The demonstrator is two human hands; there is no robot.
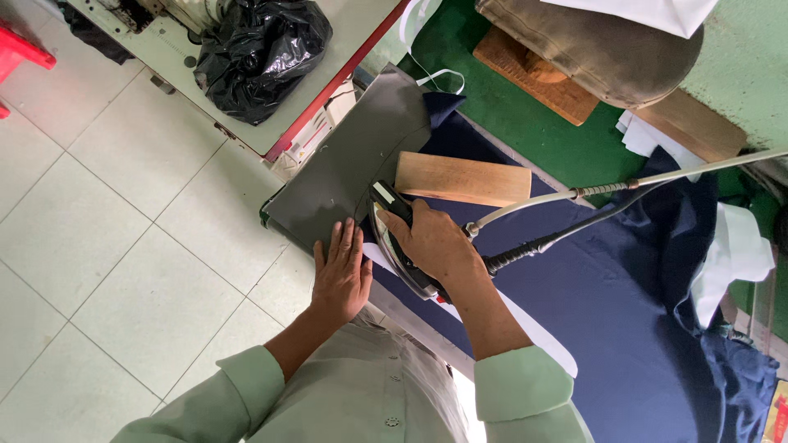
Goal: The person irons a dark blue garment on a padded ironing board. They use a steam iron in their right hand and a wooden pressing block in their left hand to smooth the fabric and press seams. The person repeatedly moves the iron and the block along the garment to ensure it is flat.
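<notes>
While the left hand (341,275) flattens cloth, the right hand (433,239) holds the iron (394,234).

Two hands: the left hand (341,275) and the right hand (432,239). One iron (392,238), one wooden block (462,179), one black plastic bag (261,49), one bench (525,123).

Shirt (369,402): pale green, button-front, small round buttons down placket, light woven cloth. Left sleeve (246,385): long, rolled to thick cuff below elbow, forearm bare. Right sleeve (521,385): same green, same rolled cuff. Left hand (341,275), right hand (431,242): bare, no gloves, rings or watch visible.
</notes>
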